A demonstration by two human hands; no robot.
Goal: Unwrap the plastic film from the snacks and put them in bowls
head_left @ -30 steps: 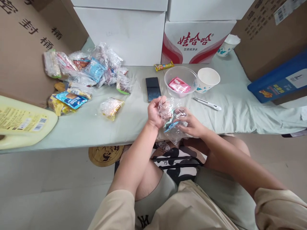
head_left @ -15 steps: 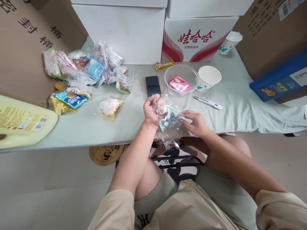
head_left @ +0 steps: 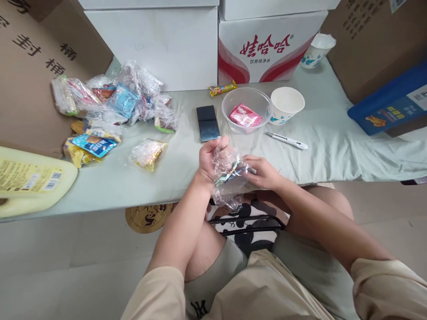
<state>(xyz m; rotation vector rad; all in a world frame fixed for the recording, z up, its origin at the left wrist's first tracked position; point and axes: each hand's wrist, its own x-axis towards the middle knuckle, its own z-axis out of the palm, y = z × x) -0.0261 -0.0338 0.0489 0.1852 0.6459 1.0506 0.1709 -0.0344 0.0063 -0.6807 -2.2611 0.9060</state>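
Observation:
Close above the front edge of the cloth-covered surface, my left hand (head_left: 211,159) is closed in a fist on crinkled clear plastic film (head_left: 230,198), which hangs down past the edge. Caught up in the film is a teal-and-blue packet (head_left: 228,174), mostly veiled by the plastic. At its right side my right hand (head_left: 263,172) is closed, with thumb and fingers pinching the film around the packet. Just beyond my left hand lies a dark phone (head_left: 207,122). A film-wrapped yellow snack packet (head_left: 148,154) rests to the left.
A heap of film-wrapped snacks (head_left: 126,100) lies at the back left. Behind the phone stand a clear plastic bowl (head_left: 267,100) holding a pink packet (head_left: 245,115), a paper cup (head_left: 287,104) and a white pen-like cutter (head_left: 287,140). Boxes (head_left: 160,49) line the back; a yellow jug (head_left: 36,182) lies left.
The film has been drawn over the teal-and-blue packet, which shows less now. My right hand has moved slightly left and down toward my left hand. The whole view has shifted a little.

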